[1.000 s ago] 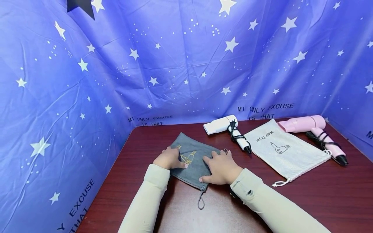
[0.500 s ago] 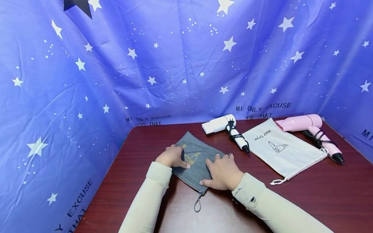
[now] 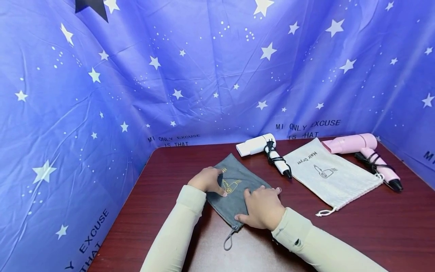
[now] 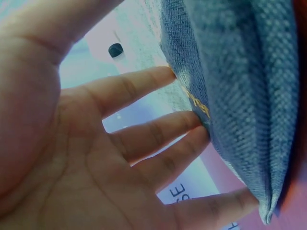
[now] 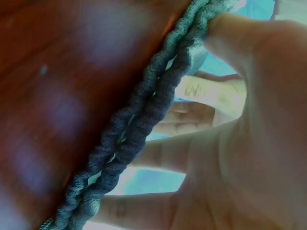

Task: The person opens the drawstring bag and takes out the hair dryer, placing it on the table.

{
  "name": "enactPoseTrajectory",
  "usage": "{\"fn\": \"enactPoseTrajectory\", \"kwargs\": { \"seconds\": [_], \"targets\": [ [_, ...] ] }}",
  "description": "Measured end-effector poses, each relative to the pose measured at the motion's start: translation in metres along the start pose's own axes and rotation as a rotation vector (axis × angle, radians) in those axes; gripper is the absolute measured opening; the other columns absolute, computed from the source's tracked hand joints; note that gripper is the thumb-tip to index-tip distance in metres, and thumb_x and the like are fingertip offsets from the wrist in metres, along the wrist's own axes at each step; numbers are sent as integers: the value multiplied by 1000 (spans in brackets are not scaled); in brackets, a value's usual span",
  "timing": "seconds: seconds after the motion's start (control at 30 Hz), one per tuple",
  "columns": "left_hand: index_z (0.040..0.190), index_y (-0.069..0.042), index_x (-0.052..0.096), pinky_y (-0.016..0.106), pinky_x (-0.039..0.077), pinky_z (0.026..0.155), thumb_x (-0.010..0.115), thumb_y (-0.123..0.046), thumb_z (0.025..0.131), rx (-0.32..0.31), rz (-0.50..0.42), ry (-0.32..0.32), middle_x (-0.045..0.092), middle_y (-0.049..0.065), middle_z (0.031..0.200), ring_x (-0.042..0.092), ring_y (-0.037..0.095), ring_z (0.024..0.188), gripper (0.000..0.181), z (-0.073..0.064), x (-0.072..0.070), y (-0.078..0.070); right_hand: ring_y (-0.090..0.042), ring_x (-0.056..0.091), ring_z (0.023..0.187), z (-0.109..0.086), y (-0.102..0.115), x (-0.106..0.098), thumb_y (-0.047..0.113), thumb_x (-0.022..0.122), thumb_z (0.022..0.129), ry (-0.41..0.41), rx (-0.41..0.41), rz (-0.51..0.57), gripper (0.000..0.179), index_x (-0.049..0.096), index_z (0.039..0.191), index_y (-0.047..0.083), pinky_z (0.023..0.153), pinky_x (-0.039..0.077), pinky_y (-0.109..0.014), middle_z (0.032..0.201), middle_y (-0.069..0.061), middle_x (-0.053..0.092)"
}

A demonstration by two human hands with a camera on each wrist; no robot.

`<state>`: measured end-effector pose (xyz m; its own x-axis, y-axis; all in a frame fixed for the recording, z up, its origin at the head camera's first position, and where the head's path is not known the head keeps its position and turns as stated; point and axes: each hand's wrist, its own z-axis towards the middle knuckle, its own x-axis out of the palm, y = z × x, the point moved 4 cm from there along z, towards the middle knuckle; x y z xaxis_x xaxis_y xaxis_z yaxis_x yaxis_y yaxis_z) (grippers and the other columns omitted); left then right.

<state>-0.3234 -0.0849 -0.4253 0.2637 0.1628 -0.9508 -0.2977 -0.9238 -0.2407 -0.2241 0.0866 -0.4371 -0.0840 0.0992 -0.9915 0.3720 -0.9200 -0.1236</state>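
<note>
A dark grey drawstring pouch (image 3: 234, 202) with a yellow hair dryer drawing lies flat and slanted on the table. My left hand (image 3: 207, 180) rests on its left side, partly covering the print. In the left wrist view the spread fingers (image 4: 144, 136) touch the cloth with their tips. Over the gathered drawstring edge (image 5: 139, 112) lies my right hand (image 3: 263, 207), thumb at the lower corner and fingers toward the upper one. The right wrist view shows these fingers spread along that hem. A grey cord loop (image 3: 228, 241) hangs off the lower corner.
Behind the pouch lies a white hair dryer (image 3: 256, 144) with a black cord round its handle. A white drawstring pouch (image 3: 334, 189) marked "Hair Dryer" lies to the right, with a pink hair dryer (image 3: 353, 143) beside it. A blue star-printed curtain (image 3: 217, 75) borders the brown table (image 3: 142, 211).
Under both hands the grey pouch has slid to the right and turned a little clockwise. The hands have moved along with it; the hair dryers and white pouch stay in place.
</note>
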Motion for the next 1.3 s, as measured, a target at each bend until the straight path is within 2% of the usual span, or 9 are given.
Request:
{"fn": "enactPoseTrajectory", "kwargs": {
  "seconds": [0.33,0.6,1.07,1.3],
  "targets": [
    [152,-12,52,42,43,116,93,-38,76,25,-4,28,54,12,153,47,29,145,91,5,-1,-11,-49,69,101,-8,3,-2,84,60,80,37,42,29,95,64,124,0,79,46,-81,109,-21,75],
    [151,-12,54,42,43,115,96,-36,73,44,13,35,55,13,152,48,29,143,92,8,-3,-19,-48,69,108,-11,5,-4,85,57,81,76,42,3,101,62,134,0,91,36,-87,124,-15,73],
    [153,-15,51,36,46,112,97,-32,72,124,38,73,56,6,151,51,22,141,95,22,-2,-36,-50,67,111,-16,2,-7,84,59,82,133,62,50,101,62,134,-3,81,40,-87,129,-16,70],
    [154,-19,50,34,47,111,96,-30,73,128,49,104,56,2,152,51,19,141,94,30,0,-44,-50,70,103,-19,1,-8,83,61,81,92,71,46,99,65,126,-5,74,43,-85,121,-17,73]
  ]
}}
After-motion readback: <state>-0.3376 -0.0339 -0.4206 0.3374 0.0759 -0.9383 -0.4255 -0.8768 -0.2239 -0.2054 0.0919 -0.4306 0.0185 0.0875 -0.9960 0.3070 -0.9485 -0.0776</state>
